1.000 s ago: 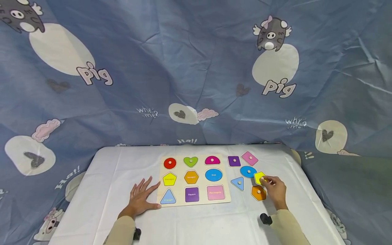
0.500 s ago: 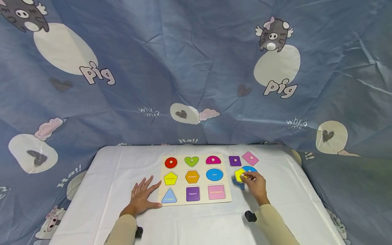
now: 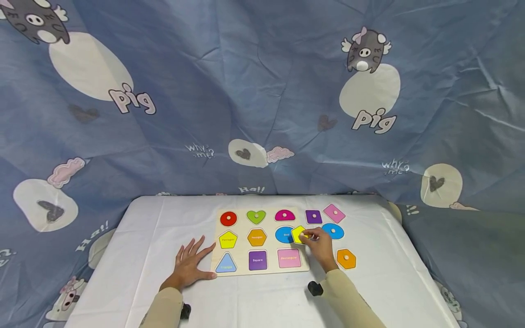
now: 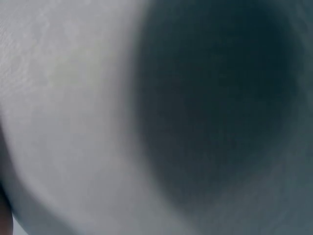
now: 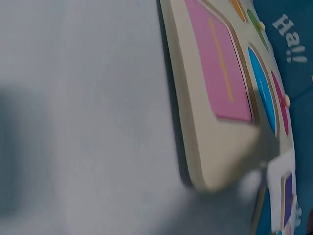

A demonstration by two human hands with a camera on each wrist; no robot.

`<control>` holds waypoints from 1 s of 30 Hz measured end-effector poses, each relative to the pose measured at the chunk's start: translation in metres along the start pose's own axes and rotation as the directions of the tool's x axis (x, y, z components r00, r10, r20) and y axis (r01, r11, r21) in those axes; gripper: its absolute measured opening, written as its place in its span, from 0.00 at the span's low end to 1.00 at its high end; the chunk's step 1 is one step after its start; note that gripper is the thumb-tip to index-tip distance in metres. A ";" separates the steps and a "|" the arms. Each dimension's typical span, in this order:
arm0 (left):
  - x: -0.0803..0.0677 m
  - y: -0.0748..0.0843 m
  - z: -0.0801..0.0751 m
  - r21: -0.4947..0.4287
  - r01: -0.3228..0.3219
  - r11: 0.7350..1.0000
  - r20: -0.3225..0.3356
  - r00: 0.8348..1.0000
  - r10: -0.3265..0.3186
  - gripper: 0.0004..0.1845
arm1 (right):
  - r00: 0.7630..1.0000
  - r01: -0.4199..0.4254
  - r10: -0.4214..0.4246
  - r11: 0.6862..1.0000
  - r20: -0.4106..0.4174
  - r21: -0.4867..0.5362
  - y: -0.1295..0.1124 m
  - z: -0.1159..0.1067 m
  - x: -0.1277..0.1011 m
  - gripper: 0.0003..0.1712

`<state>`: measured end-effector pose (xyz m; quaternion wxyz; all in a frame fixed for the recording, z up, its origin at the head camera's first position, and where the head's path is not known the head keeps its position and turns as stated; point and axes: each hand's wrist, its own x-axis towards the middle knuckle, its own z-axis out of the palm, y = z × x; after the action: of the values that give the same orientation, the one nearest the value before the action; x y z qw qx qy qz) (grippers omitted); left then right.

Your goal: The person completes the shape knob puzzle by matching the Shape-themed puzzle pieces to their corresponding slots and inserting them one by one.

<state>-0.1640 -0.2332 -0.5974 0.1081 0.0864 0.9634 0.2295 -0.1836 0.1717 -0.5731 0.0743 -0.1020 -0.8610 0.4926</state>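
Observation:
My right hand (image 3: 321,247) pinches the small knob of a yellow pentagon puzzle piece (image 3: 298,234) between thumb and fingers. In the head view the piece overlaps the right side of the blue oval recess (image 3: 283,235) of the wooden shape board (image 3: 242,273). Spread flat on the white cloth, my left hand (image 3: 190,266) touches the board's left edge with its thumb and index finger. A yellow recess labelled Pentagon (image 3: 227,239) lies at the left of the middle row. Red circle (image 3: 228,218), green heart (image 3: 256,217) and pink half-circle (image 3: 285,215) pieces with knobs fill the top row.
Right of the board lie a purple square (image 3: 313,216), a pink rectangle (image 3: 334,212), a blue oval (image 3: 332,231) and an orange hexagon (image 3: 346,258), all knobbed pieces. My right hand hides the light-blue triangle. Behind the table hangs a blue curtain (image 3: 262,100).
My right hand has carried the yellow pentagon piece leftward from above the loose pieces to over the board's right side. The left hand stays at the board's edge.

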 end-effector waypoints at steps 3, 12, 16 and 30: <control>0.000 -0.001 0.000 0.003 0.004 1.000 0.006 1.000 -0.004 0.53 | 1.000 -0.019 0.019 1.000 0.006 0.017 -0.003 0.010 -0.001 0.08; 0.000 0.001 -0.003 -0.021 -0.006 1.000 0.019 1.000 0.007 0.52 | 0.998 0.055 -0.058 0.990 0.024 0.128 -0.018 0.038 -0.001 0.06; -0.001 0.001 -0.003 -0.015 0.005 1.000 0.026 1.000 -0.005 0.52 | 0.991 0.122 -0.129 0.983 0.042 0.136 -0.023 0.051 0.000 0.05; -0.001 -0.002 0.000 -0.008 0.010 1.000 0.010 1.000 -0.010 0.52 | 0.979 0.158 -0.166 0.985 0.121 0.076 -0.041 0.088 -0.002 0.08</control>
<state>-0.1635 -0.2351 -0.5979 0.1146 0.0822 0.9623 0.2325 -0.2065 0.0775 -0.5822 0.0625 0.0025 -0.8527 0.5187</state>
